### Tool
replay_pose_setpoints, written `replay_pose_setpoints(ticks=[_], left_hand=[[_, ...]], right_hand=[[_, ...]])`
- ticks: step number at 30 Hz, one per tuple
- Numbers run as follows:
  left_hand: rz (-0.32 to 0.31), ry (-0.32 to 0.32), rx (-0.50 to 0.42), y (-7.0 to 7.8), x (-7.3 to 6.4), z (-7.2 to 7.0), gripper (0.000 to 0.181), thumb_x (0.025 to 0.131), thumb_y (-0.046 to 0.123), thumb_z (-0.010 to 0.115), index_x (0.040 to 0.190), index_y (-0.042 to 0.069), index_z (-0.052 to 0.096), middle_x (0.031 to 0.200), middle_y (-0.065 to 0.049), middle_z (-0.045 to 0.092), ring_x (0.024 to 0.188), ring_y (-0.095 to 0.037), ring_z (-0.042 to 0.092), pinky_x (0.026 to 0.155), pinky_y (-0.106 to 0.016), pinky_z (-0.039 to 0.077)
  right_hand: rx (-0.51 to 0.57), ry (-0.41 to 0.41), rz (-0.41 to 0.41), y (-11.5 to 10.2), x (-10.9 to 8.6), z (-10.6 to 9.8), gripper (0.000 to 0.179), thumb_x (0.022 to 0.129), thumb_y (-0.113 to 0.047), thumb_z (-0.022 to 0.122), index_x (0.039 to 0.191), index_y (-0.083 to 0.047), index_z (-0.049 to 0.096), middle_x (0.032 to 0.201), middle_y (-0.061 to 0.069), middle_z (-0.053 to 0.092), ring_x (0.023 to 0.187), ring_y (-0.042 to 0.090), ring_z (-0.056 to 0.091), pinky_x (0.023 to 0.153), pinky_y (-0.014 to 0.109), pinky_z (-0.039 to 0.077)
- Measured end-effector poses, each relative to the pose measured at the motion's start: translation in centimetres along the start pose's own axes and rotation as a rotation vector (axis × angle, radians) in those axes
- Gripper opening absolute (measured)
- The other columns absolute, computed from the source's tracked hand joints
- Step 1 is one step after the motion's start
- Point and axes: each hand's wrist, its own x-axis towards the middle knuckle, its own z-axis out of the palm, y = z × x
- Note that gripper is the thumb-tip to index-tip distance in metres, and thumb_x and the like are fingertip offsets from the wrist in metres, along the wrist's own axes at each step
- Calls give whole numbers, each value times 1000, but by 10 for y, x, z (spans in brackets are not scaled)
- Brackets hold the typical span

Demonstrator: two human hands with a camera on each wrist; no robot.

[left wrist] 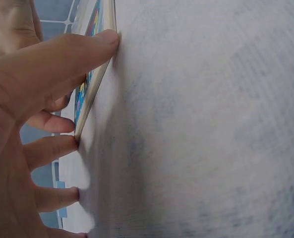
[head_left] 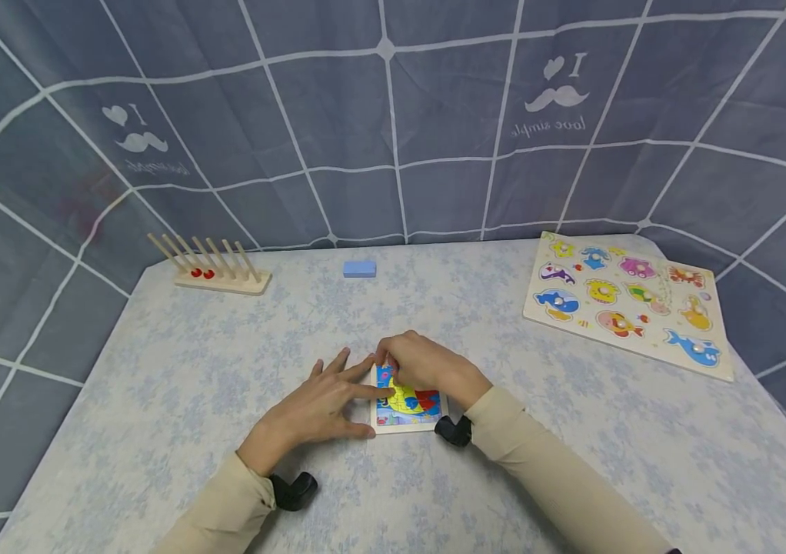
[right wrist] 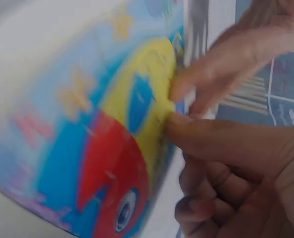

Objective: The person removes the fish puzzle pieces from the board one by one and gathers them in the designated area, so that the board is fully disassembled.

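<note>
1. Left hand (head_left: 320,404): fingers spread wide, thumb on the near L corner of the small flat jigsaw puzzle in a pale wooden frame (head_left: 411,405), index reaching over its face.
2. Puzzle lies flat on the pale, blue-patterned table (head_left: 192,400), between the hands. Prob. light & stiff overall; pieces look thin, smooth, maybe slippery, not v. fragile. Best hold: frame rim, near edge or L side; loose pcs by their edges.
3. Orientation: printed yellow, red & blue fish runs approx. L–R, red head w/ eye to the R. Long axis of the frame: can't tell, far edge partly hidden.
4. Right hand (head_left: 427,362): over the far L part, fingers curled, thumb tip at the puzzle's yellow area; can't tell if it pinches a pc.
5. Farther: flat wooden board w/ colourful sea-animal shapes (head_left: 590,312), R; wooden peg rack w/ 2 red beads (head_left: 221,285), L; blue rectangular block (head_left: 360,269), roughly mid.
</note>
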Motion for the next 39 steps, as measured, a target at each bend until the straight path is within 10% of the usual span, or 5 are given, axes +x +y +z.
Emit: replay_pose_setpoints(ticks=[23,39], left_hand=[[0,-3,-12,-1,1,1,61,81,47,78,137,30,61,159,-13,27,141,-56,16,98,-79,21],[11,2,-21,-2,0,0,61,81,46,77,138,32,59,160,-13,23,140,-57,14,98,-80,21]], right_hand=[[-192,60,102,-18,-1,5,33,86,0,73,118,-9,67,109,2,66,88,13,58,75,28,52],[-301,79,-14,-19,-3,6,33,85,-15,79,114,-9,65,106,3,65,88,14,60,73,28,52]])
